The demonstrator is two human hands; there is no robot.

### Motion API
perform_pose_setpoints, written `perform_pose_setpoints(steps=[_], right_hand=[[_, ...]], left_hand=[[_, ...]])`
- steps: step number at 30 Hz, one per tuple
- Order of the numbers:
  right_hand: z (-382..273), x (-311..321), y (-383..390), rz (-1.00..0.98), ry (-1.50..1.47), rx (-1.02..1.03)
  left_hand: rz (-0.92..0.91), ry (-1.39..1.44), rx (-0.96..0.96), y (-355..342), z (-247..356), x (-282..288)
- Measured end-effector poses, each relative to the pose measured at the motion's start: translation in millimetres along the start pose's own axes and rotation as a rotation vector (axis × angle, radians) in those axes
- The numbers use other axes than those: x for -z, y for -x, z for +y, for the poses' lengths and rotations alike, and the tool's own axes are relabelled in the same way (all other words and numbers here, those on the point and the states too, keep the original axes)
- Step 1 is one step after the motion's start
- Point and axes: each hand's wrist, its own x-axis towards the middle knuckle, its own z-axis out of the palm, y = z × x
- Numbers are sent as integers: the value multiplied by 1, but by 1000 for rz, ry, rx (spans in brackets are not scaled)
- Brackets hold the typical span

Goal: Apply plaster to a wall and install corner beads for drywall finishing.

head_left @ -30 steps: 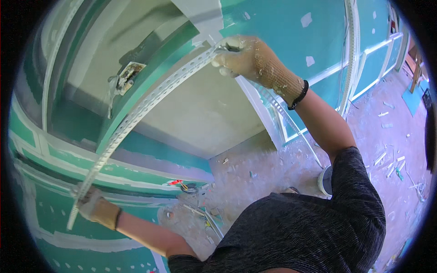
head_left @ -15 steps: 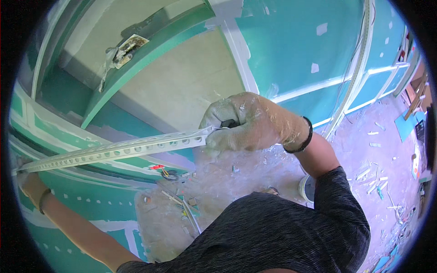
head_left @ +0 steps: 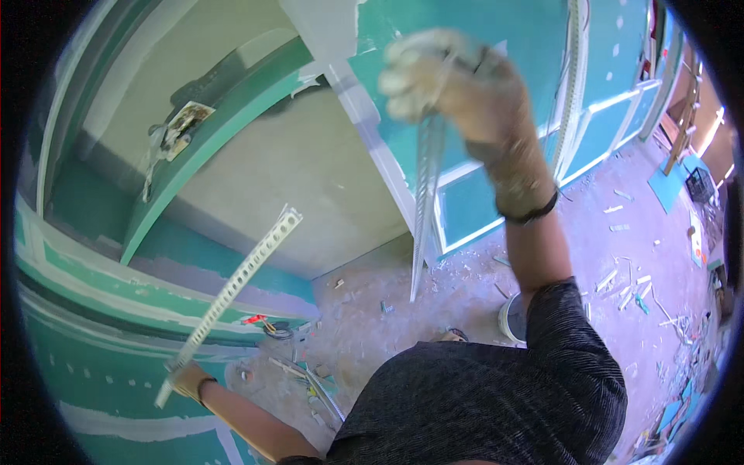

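My gloved left hand (head_left: pixel 188 381) is closed round the lower part of a white perforated corner bead (head_left: pixel 240 280). This strip slants up and to the right, its upper end in front of the grey wall recess. Higher up on the right, my right hand (head_left: pixel 457 81), in a dusty, pale glove, is smeared by motion. A second length of perforated corner bead (head_left: pixel 427 194) hangs almost straight down from its closed fingers, narrowing to a point above the floor. The two strips are apart from each other.
A green shelf ledge (head_left: pixel 221 139) at the upper left bears a plaster-smeared scraper-like piece (head_left: pixel 186 124). Green plasterboard walls (head_left: pixel 480 209) stand around. A bucket (head_left: pixel 511 318) stands on the littered floor (head_left: pixel 434 318). Offcuts (head_left: pixel 632 294) lie to the right, and a black crate (head_left: pixel 700 184) farther off.
The strip that spanned both hands is now two separate lengths, one in each hand. My right hand has swung up and away; my left has come down and to the right.
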Motion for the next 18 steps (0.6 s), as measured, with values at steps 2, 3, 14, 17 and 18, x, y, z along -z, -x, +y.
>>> perform_pose_setpoints(steps=[2, 3, 14, 17, 18], right_hand=[[4, 57, -22, 50, 131, 34], [-1, 82, -30, 75, 241, 76], [14, 262, -117, 47, -838, -905], [63, 205, -112, 406, 282, -368], [61, 232, -114, 411, 298, -370]], left_hand=[[-289, -67, 171, 28, 14, 1], [-307, -82, 147, 32, 0, -10], [-454, -353, 198, 114, -112, -33], [-180, 257, 183, 45, -266, -37], [-221, 396, 158, 49, -267, -45]])
